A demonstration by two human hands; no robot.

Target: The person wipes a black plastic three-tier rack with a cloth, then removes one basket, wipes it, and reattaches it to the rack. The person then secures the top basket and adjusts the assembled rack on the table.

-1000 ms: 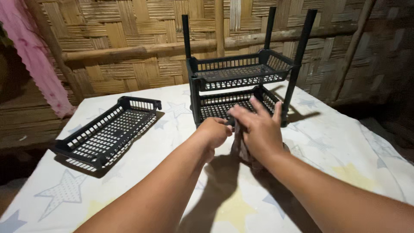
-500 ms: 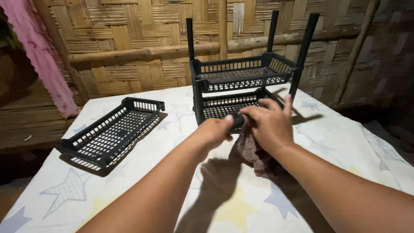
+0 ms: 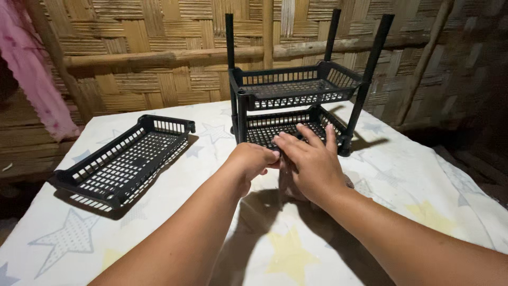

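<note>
Rack: black perforated plastic two-tier rack (image 3: 296,100) with four upright posts, standing at the far edge of the desk, right of centre; both tiers already sit on the posts, and the post tops stick up bare above the upper tier.
Pink cloth: strip of pink fabric (image 3: 32,63) hanging at the far left, off the desk, against the woven bamboo wall (image 3: 159,47).
Loose tray: black perforated plastic rectangular tray (image 3: 124,159), same kind as the rack's tiers, lying flat near the left edge of the desk, well apart from the rack and untouched.
Desk: covered by a white cloth with pale blue and yellow stars (image 3: 286,254); it carries the tray and the rack.
Left hand: left hand (image 3: 254,161) curled into a loose fist just in front of the rack's lower tier, its knuckles touching the fingers of the other hand; whether it pinches anything I cannot tell.
Dark cloth: small dark brownish rag (image 3: 288,182), mostly hidden under and between the two hands, lying on the desk near the rack's front.
Right hand: right hand (image 3: 312,164) palm down, fingers spread narrow and straight, fingertips at the front rim of the lower tier; it presses on or covers the rag rather than gripping it.
Progress: judging from the layout, two tiers are assembled and the third tray remains unmounted, while the hands work at the base of the rack.
</note>
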